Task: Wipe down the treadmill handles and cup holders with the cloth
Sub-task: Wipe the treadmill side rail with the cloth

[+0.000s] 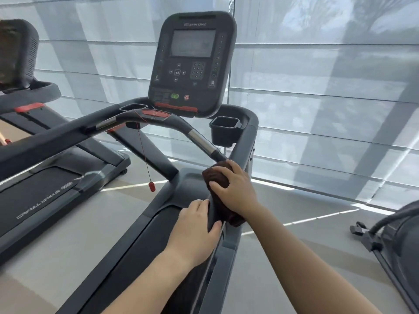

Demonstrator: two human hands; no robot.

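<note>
A dark brown cloth (217, 177) is wrapped over the right side handle (243, 141) of the black treadmill. My right hand (233, 189) is closed on the cloth and presses it onto the rail. Just below it, my left hand (195, 225) grips the bare lower part of the same rail. The curved front handlebar (179, 124) with its silver grip section runs up to the left. A square right cup holder (224, 130) sits beside the console (192, 62), and the left cup holder (132, 107) is on the console's other side.
A red safety clip (151, 186) hangs on a cord from the handlebar. A second treadmill (38, 184) stands at the left. Part of another machine (394, 232) is at the lower right. Window blinds (317, 98) fill the background, with grey floor below.
</note>
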